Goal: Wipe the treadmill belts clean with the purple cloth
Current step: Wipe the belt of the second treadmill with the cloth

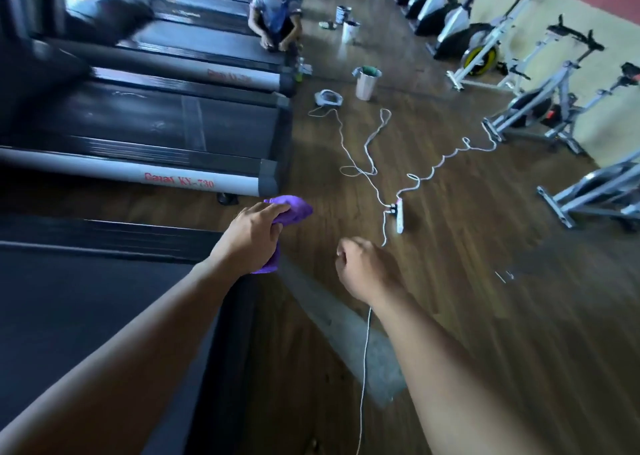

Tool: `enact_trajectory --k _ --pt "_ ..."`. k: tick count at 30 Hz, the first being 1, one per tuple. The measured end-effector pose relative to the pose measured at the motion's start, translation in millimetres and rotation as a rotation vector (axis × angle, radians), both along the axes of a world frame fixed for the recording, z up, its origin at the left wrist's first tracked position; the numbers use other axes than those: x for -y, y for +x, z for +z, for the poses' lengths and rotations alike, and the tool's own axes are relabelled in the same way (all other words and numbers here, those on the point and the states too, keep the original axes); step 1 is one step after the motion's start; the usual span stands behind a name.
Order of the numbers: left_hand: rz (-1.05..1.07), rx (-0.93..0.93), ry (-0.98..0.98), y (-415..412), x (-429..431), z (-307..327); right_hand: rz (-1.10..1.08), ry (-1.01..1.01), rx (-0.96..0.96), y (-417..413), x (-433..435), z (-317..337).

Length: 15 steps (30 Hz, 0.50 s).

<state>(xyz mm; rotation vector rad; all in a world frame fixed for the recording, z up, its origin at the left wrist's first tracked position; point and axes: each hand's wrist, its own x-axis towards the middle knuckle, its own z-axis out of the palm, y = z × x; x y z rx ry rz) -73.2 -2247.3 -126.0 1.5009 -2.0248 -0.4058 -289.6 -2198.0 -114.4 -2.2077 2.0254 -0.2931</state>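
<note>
The single camera sits on my head and faces forward and down, so both my forearms run up from the bottom edge toward the middle. My left hand (254, 233), gripping the purple cloth (294, 209), and my right hand (363, 269) are the nearest things, close under the lens. The view is wide and tilted: the wooden floor (485, 281) slants across the frame. The nearest treadmill belt (86, 316) lies just below me at lower left. The other treadmills (145, 125) recede toward the top left. Exercise bikes (478, 39) stand far off at upper right, and the edges smear.
</note>
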Motion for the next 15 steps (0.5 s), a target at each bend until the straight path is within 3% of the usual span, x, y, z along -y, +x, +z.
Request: enact_trajectory --k 8,15 --pt "0.223 0.036 0.029 -10.9 28.3 13.3 0.204 -0.039 -0.089 -22.3 84.0 15.0" --pt "0.404 0.013 0.046 32.9 70.2 8.2 0.355 -0.064 -0.118 4.5 155.8 12.4"
